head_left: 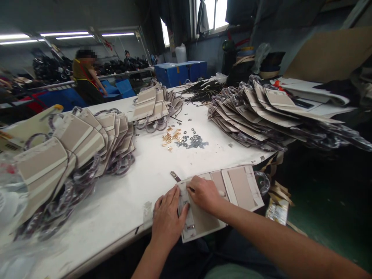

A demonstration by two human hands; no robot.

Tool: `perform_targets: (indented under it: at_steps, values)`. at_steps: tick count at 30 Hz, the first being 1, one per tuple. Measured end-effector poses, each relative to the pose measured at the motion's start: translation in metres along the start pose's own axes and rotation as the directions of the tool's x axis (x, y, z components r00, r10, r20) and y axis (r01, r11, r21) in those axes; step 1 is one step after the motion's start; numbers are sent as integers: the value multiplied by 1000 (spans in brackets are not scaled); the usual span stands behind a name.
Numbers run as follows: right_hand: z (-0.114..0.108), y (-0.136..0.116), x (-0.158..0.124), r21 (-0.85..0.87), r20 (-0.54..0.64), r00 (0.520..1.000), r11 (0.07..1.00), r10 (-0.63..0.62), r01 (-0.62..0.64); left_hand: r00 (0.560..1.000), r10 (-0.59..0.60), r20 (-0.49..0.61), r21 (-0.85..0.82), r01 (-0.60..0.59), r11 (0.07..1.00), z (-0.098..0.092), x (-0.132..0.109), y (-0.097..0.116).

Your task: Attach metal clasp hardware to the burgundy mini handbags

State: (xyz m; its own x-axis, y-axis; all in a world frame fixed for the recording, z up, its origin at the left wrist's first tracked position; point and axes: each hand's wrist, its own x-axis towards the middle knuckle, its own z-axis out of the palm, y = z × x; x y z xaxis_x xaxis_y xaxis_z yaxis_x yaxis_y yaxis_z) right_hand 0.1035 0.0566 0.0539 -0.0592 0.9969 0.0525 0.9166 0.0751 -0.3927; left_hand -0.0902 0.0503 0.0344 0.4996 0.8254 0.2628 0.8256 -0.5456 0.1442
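A beige panel piece (241, 188) with light strips lies at the table's front edge, partly over it. My left hand (170, 211) rests on its left end, fingers apart, thumb on the panel near a small metal part. My right hand (203, 192) is closed over the panel's upper left part, its fingers round a small dark thing that is mostly hidden. A dark strap with a metal fitting (174, 176) sticks out past the panel's top left corner. Beyond are gold-coloured pieces (171, 136) and a heap of small grey metal plates (194, 142).
Stacks of beige panels with wrapped handles stand at the left (43, 162), at the back (145, 102) and at the right (255, 112). Black straps (203, 91) lie at the far end of the white table (116, 209). Beyond are blue boxes (171, 74) and a person (87, 77).
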Motion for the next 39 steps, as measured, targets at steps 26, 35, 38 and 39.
perform_targets:
  at_steps: [26, 35, 38, 39]
  values:
    - [10, 6, 6, -57, 71, 991, 992, -111, 115, 999, 28, 30, -75, -25, 997, 9, 8, -11]
    - [0, 6, 9, 47, 62, 992, 993, -112, 109, 1000, 23, 5, -99, -22, 995, 5, 7, -11]
    - [-12, 8, 17, 301, -36, 996, 949, -81, 88, 1000, -4, -4, -156, 4, 988, 3, 9, -12]
    - [-19, 7, 20, 420, -86, 995, 903, -54, 85, 1000, -22, -10, -170, 20, 985, 2, 10, -12]
